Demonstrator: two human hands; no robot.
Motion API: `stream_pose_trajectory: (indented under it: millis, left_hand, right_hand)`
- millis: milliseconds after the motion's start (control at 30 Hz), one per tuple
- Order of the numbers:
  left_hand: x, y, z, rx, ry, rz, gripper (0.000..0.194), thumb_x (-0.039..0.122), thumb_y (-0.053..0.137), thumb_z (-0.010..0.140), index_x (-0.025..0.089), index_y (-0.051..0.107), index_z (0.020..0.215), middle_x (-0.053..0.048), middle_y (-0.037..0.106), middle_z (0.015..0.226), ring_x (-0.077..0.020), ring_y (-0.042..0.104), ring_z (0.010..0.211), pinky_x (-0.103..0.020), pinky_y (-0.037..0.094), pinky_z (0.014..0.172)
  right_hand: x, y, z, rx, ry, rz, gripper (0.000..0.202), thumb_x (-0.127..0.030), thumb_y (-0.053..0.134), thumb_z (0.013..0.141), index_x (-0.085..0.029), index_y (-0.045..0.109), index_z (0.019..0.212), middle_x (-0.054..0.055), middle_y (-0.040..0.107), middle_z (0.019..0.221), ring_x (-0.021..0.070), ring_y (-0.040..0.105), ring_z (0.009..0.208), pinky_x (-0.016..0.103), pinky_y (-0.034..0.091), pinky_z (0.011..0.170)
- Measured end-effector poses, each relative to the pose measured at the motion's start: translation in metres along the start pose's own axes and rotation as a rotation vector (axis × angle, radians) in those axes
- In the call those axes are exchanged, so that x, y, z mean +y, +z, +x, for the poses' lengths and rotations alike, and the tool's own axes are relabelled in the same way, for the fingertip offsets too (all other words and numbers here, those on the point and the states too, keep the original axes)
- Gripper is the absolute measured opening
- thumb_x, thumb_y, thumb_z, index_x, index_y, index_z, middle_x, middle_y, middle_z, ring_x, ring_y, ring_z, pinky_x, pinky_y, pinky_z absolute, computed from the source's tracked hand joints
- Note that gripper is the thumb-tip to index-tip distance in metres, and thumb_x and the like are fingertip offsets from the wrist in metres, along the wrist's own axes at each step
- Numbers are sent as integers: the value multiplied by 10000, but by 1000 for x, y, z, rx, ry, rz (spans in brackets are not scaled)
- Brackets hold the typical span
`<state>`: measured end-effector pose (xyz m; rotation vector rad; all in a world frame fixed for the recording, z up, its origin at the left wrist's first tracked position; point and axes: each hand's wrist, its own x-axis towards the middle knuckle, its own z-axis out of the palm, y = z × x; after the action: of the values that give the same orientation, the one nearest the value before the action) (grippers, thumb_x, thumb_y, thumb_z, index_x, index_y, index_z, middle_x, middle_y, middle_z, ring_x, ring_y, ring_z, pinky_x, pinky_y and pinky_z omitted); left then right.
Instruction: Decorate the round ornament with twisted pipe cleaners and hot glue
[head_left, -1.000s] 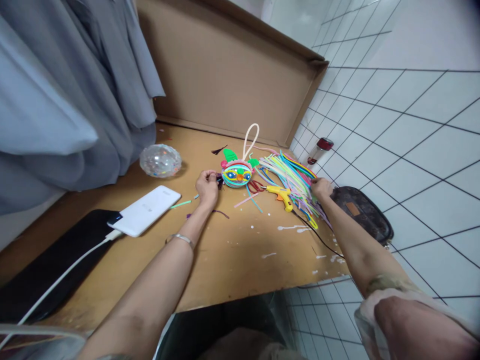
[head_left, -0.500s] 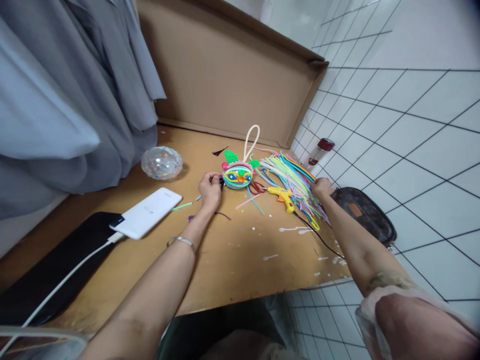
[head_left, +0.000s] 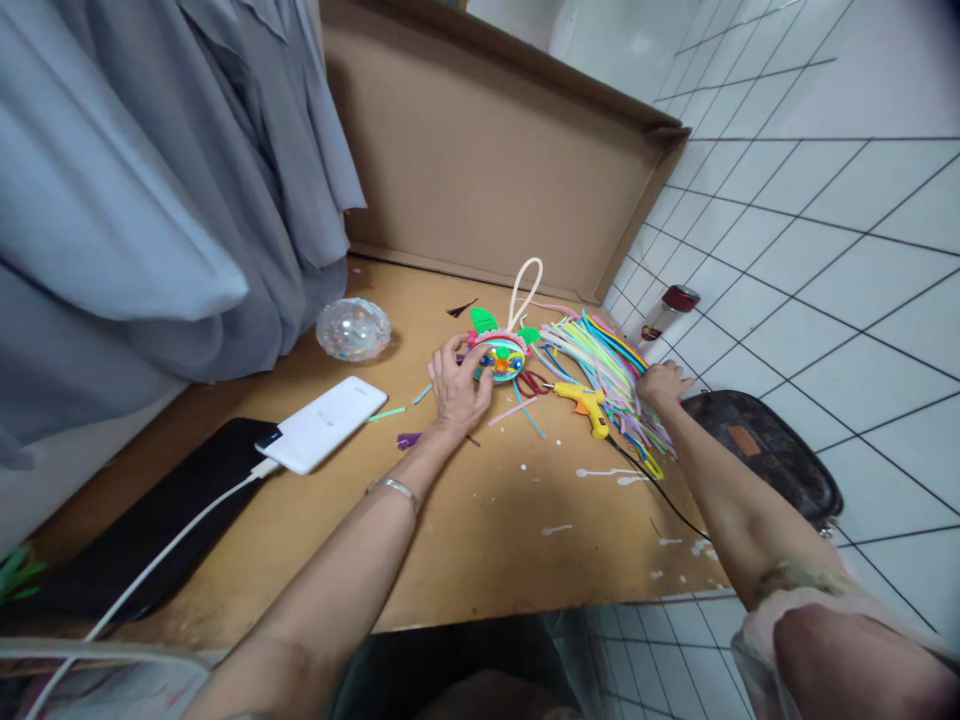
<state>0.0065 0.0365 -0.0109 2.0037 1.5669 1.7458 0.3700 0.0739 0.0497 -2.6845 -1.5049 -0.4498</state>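
A round decorated ornament with green ears, blue eyes and an orange nose (head_left: 502, 366) sits on the table, a cream loop (head_left: 526, 290) rising from its top. Fingers of my left hand (head_left: 460, 382) curve round its left side, the thumb over its front. On the right, my right hand (head_left: 663, 383) is at the edge of a pile of colourful strips (head_left: 592, 360), fingers spread. A yellow glue gun (head_left: 589, 403) lies between the pile and red-handled scissors (head_left: 534, 384), which rest by the ornament.
A clear ball (head_left: 353, 329) and a white power bank with cable (head_left: 322, 425) are on the left. A dark patterned pouch (head_left: 765, 450) and a red-capped bottle (head_left: 670, 312) stand at the right. Behind rises a cardboard panel (head_left: 495, 150).
My left hand has moved right from beside the ornament onto its left side and front. The fingers of my right hand have spread at the strips. The whole view has shifted slightly.
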Motion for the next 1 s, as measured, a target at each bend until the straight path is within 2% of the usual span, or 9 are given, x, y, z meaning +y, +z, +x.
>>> stream_pose_trajectory:
  millis: [100, 233, 333, 433, 633, 867, 1000]
  left_hand:
    - [-5, 2, 0, -8, -16, 7, 395, 272, 588, 837, 255, 735, 1203, -147, 575, 1369, -355, 516, 1245, -536, 403, 1051]
    - [-9, 5, 0, -38, -28, 10, 414, 260, 585, 826, 262, 742, 1209, -147, 573, 1379, -361, 506, 1256, -547, 407, 1047]
    - [-9, 6, 0, -65, -39, 8, 418, 262, 583, 827, 263, 743, 1213, -153, 573, 1373, -363, 508, 1252, -553, 409, 1046]
    - [-9, 5, 0, -67, -39, -1, 441, 266, 581, 829, 259, 727, 1244, -154, 571, 1366, -358, 510, 1253, -551, 410, 1053]
    - [-10, 6, 0, -64, -34, -4, 415, 250, 581, 823, 250, 737, 1208, -149, 586, 1333, -349, 529, 1222, -543, 417, 1050]
    - [-12, 8, -1, -54, -20, -13, 397, 244, 569, 832, 237, 730, 1195, -149, 575, 1315, -347, 524, 1230, -546, 417, 1059]
    - [-14, 9, -1, -55, -21, -17, 405, 231, 570, 826, 253, 724, 1200, -144, 572, 1306, -346, 525, 1215, -552, 423, 1048]
  right_hand:
    - [4, -3, -4, 35, 63, 94, 375, -149, 470, 906, -67, 703, 1188, 236, 559, 1349, 352, 513, 1280, 455, 441, 1018]
    - [7, -7, -7, 10, 102, 199, 372, -160, 459, 941, -92, 682, 1231, 203, 599, 1285, 300, 627, 1114, 374, 506, 908]
    - [7, -9, -7, -11, 133, 218, 376, -143, 499, 925, -84, 656, 1262, 199, 668, 1143, 312, 659, 1064, 380, 514, 877]
    - [7, -11, -5, -19, 154, 241, 376, -136, 524, 907, -91, 656, 1256, 208, 700, 1100, 330, 671, 1049, 394, 513, 856]
    - [10, -11, -2, -28, 170, 321, 272, -162, 610, 851, -136, 759, 1077, 202, 744, 1079, 312, 694, 1022, 350, 516, 806]
    - [17, -13, -3, 48, 240, 478, 272, -208, 563, 883, -155, 790, 1025, 165, 769, 961, 262, 694, 889, 325, 504, 755]
    - [22, -11, -4, 94, 283, 553, 246, -192, 564, 875, -178, 784, 985, 155, 763, 974, 254, 684, 913, 322, 491, 779]
